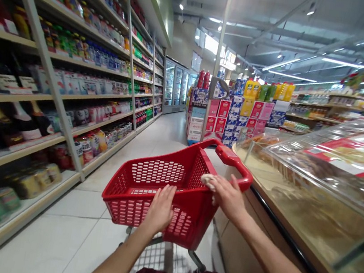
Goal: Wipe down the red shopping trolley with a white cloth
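A red plastic shopping cart (163,172) stands sideways in front of me, its basket showing nothing inside and its handle (233,157) at the right. My left hand (160,208) grips the near rim of the basket, fingers laid over the edge. Near the handle end, my right hand (227,197) presses a crumpled white cloth (208,181) against the rim. Part of the cloth is hidden under the fingers.
Tall shelves (86,69) of bottles and cans line the left side. Stacked drink boxes (216,119) stand ahead, with fridges (176,83) farther back. Close on the right is a display counter (279,213) carrying clear plastic food packs (345,155). White floor tiles (87,231) run below.
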Demonstrator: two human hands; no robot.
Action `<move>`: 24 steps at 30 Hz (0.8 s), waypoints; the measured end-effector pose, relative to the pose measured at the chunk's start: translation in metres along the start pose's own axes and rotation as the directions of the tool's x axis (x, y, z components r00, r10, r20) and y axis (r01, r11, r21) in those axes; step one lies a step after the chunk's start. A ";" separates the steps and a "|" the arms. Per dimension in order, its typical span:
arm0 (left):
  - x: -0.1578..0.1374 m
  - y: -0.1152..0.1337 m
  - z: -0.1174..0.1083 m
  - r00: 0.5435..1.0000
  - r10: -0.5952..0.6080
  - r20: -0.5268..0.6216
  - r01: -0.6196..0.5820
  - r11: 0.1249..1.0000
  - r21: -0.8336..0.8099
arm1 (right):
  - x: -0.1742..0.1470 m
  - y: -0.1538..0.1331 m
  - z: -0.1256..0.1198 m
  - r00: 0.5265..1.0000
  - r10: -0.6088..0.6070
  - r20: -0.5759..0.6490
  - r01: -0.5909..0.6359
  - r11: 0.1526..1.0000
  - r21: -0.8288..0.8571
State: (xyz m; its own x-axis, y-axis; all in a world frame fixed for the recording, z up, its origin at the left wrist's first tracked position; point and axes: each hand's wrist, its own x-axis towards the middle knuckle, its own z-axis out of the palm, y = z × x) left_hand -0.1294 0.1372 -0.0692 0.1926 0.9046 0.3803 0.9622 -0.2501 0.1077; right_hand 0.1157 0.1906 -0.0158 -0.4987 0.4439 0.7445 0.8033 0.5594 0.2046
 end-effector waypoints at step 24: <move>-0.063 -0.007 -0.012 0.968 -0.215 0.127 0.210 0.976 0.052 | -0.001 -0.072 0.018 0.956 0.081 0.281 -0.092 0.995 0.029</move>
State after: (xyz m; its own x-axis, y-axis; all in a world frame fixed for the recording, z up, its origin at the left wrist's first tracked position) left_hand -0.1502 0.0782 -0.0831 0.0041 0.9735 0.2287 0.9899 -0.0363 0.1368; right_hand 0.0527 0.1625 -0.0428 -0.5037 0.6661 0.5501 0.8361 0.5361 0.1165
